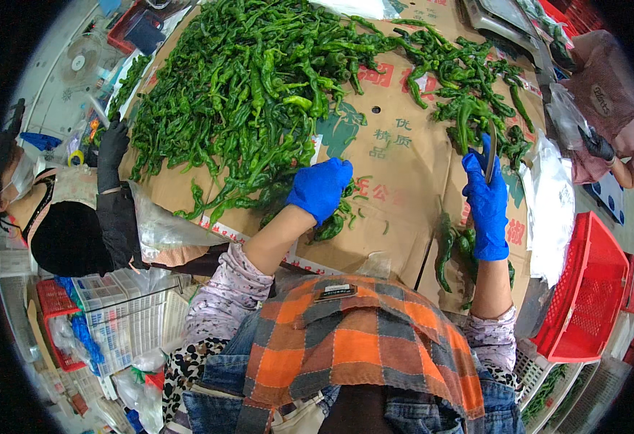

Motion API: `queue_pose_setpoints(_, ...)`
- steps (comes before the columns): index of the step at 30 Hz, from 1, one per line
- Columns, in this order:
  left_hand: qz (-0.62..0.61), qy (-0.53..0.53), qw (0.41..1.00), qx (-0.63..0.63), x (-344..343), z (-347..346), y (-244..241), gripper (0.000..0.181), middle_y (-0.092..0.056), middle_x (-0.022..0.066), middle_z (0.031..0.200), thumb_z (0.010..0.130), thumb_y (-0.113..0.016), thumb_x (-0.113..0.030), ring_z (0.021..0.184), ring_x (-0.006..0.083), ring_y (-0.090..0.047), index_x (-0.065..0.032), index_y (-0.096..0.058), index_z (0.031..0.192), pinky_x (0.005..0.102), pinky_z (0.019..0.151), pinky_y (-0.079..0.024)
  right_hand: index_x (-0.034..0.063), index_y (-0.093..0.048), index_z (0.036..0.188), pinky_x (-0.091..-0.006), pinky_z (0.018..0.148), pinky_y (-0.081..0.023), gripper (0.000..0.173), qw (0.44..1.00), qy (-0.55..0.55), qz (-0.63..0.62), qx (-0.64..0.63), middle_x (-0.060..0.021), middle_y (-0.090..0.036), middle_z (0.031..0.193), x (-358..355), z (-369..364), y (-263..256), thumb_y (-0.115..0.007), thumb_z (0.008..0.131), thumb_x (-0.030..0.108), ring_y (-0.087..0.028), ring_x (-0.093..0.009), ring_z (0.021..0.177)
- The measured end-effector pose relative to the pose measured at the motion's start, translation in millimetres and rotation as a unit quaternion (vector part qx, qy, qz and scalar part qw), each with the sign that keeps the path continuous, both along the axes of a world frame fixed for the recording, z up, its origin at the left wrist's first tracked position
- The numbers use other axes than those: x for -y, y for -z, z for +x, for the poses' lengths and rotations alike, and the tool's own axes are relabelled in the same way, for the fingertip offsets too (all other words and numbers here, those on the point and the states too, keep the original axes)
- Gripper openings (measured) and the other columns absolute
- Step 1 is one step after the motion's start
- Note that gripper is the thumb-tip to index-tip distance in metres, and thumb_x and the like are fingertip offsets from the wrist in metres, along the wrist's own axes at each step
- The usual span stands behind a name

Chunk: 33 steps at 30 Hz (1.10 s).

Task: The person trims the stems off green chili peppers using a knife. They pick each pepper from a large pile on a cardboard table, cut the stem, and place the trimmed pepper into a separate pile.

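Note:
Both my hands wear blue gloves over a table covered with flattened printed cardboard. My left hand is curled beside the front edge of a large heap of green chili peppers. Its fingers face away, so whether anything is inside them is hidden. Small cut green pieces lie by it on the cardboard. At the right, my right hand grips a small knife, its curved blade pointing away from me. Just beyond that hand lies a smaller spread of peppers; a few more peppers lie beside its wrist.
A co-worker's black-gloved hand is at the left table edge. Another person's dark-gloved hand is at the right, near white plastic bags. A red crate stands at lower right, and a metal scale at the far right.

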<state>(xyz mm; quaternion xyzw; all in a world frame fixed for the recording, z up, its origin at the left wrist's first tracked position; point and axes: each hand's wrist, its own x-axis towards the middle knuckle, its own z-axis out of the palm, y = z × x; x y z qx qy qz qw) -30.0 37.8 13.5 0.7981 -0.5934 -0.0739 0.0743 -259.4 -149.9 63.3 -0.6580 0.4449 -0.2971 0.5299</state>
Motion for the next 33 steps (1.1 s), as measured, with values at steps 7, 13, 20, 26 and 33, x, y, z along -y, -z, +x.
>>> queue_pose_setpoints(7,-0.125,-0.037,0.977,-0.167,-10,-2,-29,0.018,-0.06,0.0155,0.098,0.086,-0.062,-0.017,0.083,0.0325,-0.062,-0.0071,-0.064,0.101,0.0401,0.069,-0.05,0.0096,-0.062,0.126,-0.0208,0.059,-0.044,0.036,0.978,-0.183,0.092,0.033,-0.0007,-0.07,0.099,-42,14,4,-0.058,0.096,0.029,-0.055,-0.005,0.073)
queue_pose_setpoints(13,-0.167,-0.028,0.892,-0.42,-18,-21,-61,0.034,-0.059,0.0062,0.101,0.084,-0.064,-0.004,0.088,0.0137,-0.057,-0.0056,-0.061,0.118,0.0296,0.078,-0.047,0.0066,-0.065,0.116,-0.021,0.055,-0.041,0.031,0.919,-0.277,0.276,0.053,-0.0032,-0.07,0.091,-73,38,-7,-0.061,0.094,0.029,-0.049,-0.007,0.061)
queue_pose_setpoints(20,-0.234,-0.136,0.707,-0.654,-28,-40,-57,0.03,-0.06,0.0071,0.11,0.086,-0.063,-0.006,0.091,0.0126,-0.058,-0.0019,-0.06,0.116,0.0268,0.081,-0.048,0.0083,-0.063,0.119,-0.0298,0.058,-0.047,0.035,0.947,-0.284,-0.151,0.019,-0.0042,-0.066,0.084,-75,41,10,-0.069,0.085,0.016,-0.059,-0.017,0.065)
queue_pose_setpoints(26,-0.149,-0.238,0.69,-0.667,-31,-48,-55,0.032,-0.062,0.0079,0.107,0.092,-0.063,-0.014,0.084,0.0146,-0.062,0.0009,-0.056,0.119,0.0291,0.077,-0.052,0.0096,-0.058,0.127,-0.035,0.073,-0.054,0.045,0.901,-0.326,-0.283,0.045,-0.0118,-0.065,0.1,-87,34,18,-0.062,0.083,0.0,-0.066,-0.03,0.087)
queue_pose_setpoints(33,-0.18,-0.141,0.516,-0.825,-44,-40,-50,0.036,-0.06,0.0117,0.118,0.094,-0.057,-0.013,0.096,0.0227,-0.064,0.0005,-0.049,0.127,0.0352,0.077,-0.057,0.0037,-0.056,0.127,-0.0315,0.075,-0.052,0.038,0.941,-0.287,-0.18,0.002,-0.0107,-0.063,0.113,-77,19,24,-0.046,0.091,0.0,-0.064,-0.018,0.091)
